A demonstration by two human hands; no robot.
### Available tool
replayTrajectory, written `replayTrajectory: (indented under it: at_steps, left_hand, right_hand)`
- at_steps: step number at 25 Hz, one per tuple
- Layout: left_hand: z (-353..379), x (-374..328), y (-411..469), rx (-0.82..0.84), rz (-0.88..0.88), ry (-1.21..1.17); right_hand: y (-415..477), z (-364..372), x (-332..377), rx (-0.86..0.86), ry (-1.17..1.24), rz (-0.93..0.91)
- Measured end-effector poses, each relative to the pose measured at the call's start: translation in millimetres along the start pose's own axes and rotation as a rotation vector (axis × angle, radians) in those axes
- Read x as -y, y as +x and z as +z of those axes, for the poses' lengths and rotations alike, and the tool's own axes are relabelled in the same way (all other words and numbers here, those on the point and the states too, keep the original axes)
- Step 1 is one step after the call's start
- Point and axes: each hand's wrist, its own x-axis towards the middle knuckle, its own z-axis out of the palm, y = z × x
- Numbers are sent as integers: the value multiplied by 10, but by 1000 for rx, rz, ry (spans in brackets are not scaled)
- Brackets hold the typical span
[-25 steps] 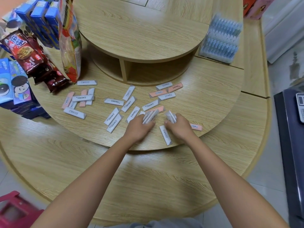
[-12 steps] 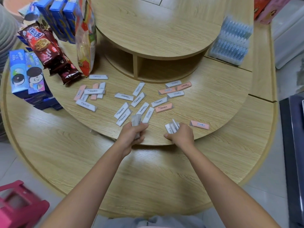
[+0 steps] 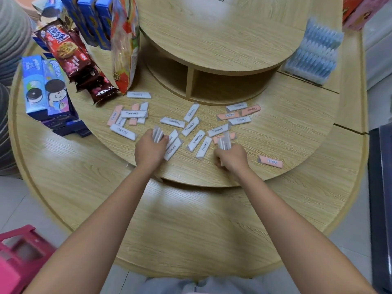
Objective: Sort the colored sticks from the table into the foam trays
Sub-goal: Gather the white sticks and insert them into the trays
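Several white and pink label sticks lie scattered on the middle wooden tier (image 3: 286,145). My left hand (image 3: 149,150) grips a small bundle of white sticks (image 3: 157,134) at the tier's front. My right hand (image 3: 231,159) grips another bundle of white sticks (image 3: 224,143), held upright. Two white sticks (image 3: 174,145) lie just right of my left hand, two more (image 3: 200,144) between the hands. A lone pink stick (image 3: 270,161) lies to the right of my right hand. A mixed white and pink cluster (image 3: 129,116) sits at the left, another (image 3: 237,114) at the back right.
Snack boxes and bags (image 3: 63,66) stand along the left of the tier. A raised round shelf (image 3: 212,43) occupies the centre back. A stack of clear blue trays (image 3: 311,54) sits at the back right. A pink stool (image 3: 19,255) is on the floor at lower left.
Both hands picked up more white sticks near the front edge and pulled back a little. My left hand with its bundle has moved leftward; the camera view shifted.
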Motion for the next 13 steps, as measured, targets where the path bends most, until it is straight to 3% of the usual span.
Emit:
replayTrajectory:
  at_steps: [6,13]
  left_hand:
    - [1,-59,204,106,-6,174]
    - [29,-108,217,159,-51,321]
  right_hand:
    - [81,278,188,-135,57,-19]
    - [61,457,213,-176,-193,-61]
